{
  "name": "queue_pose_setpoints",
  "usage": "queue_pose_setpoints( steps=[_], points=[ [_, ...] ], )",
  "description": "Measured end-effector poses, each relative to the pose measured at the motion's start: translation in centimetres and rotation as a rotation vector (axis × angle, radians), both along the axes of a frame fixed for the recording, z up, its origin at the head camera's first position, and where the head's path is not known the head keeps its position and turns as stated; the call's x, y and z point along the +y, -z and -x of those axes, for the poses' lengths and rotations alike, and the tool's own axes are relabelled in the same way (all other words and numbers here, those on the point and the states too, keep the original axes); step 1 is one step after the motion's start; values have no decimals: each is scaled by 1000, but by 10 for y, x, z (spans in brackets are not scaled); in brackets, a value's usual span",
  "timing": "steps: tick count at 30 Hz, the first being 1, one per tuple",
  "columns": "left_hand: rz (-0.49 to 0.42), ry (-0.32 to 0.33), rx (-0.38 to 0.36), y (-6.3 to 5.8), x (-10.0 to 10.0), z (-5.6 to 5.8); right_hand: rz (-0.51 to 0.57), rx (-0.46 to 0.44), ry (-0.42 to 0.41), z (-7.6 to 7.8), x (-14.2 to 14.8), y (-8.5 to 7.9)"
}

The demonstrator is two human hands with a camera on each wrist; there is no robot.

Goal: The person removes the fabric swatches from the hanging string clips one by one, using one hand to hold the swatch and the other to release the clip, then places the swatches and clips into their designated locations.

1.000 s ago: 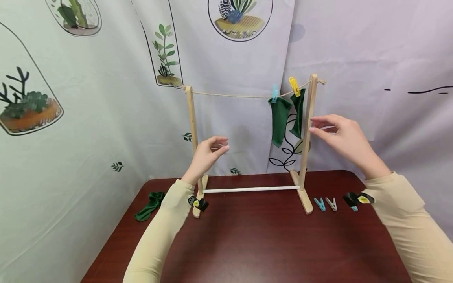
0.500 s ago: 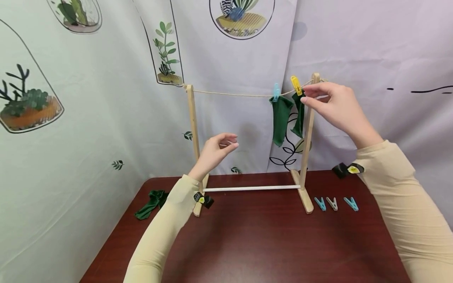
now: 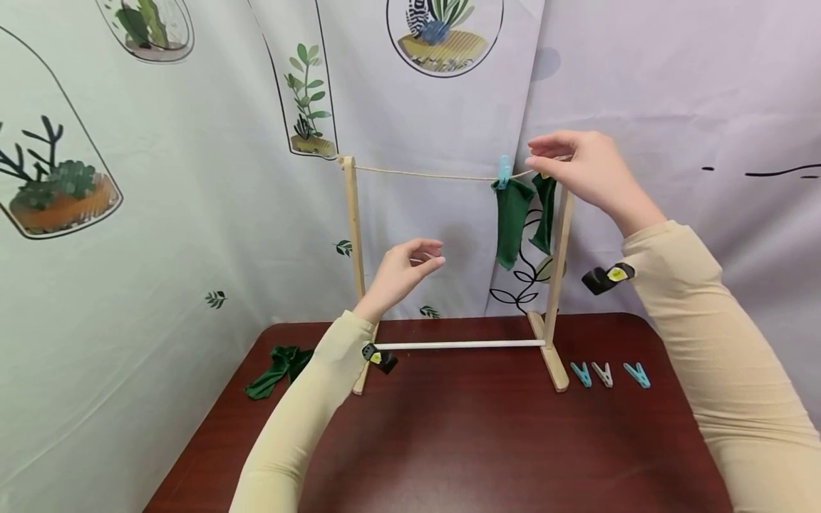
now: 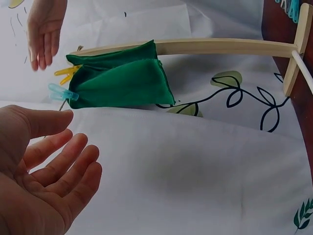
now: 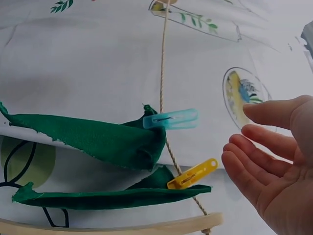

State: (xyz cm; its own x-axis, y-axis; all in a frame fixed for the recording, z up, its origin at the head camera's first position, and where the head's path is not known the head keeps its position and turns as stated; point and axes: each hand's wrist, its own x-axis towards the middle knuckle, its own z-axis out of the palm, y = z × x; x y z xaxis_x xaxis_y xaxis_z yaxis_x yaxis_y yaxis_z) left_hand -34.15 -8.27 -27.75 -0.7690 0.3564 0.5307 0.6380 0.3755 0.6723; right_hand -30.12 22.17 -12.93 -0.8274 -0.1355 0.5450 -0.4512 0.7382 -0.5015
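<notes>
My right hand (image 3: 586, 167) is raised at the top of the rack's right post, fingers relaxed and holding nothing. In the right wrist view its fingertips are apart from a yellow clothespin (image 5: 193, 175) and a light blue clothespin (image 5: 171, 118). These pin two narrow dark green cloth pieces, a nearer-centre one (image 3: 512, 221) and one by the post (image 3: 544, 214), to the rope (image 3: 417, 173). The right hand hides most of the yellow clothespin in the head view. Lower down, left of the hanging cloth, my left hand (image 3: 399, 274) hovers with loosely bent fingers and nothing in it.
A wooden rack (image 3: 556, 285) with a white crossbar (image 3: 462, 345) stands on the dark red table (image 3: 487, 434). Right of its foot lie a blue clothespin (image 3: 581, 374), a grey one (image 3: 603, 374) and another blue one (image 3: 637, 375). Crumpled green cloth (image 3: 276, 372) lies at left, partly behind the left sleeve.
My right hand has risen from beside the post to the rope's height and moved left, in front of the yellow clothespin. The left hand has drifted slightly right and up.
</notes>
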Motion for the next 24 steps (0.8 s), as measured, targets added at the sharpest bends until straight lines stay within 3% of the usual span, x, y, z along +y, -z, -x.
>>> queue_pose_setpoints(
  steps=[13,24],
  points=[
    [52,10,-36,-6,37,18,-91,-130,-53,20,-9,-13],
    [20,-19,-63,-21,66,36,-128,-175,-74,31,-14,-12]
  ],
)
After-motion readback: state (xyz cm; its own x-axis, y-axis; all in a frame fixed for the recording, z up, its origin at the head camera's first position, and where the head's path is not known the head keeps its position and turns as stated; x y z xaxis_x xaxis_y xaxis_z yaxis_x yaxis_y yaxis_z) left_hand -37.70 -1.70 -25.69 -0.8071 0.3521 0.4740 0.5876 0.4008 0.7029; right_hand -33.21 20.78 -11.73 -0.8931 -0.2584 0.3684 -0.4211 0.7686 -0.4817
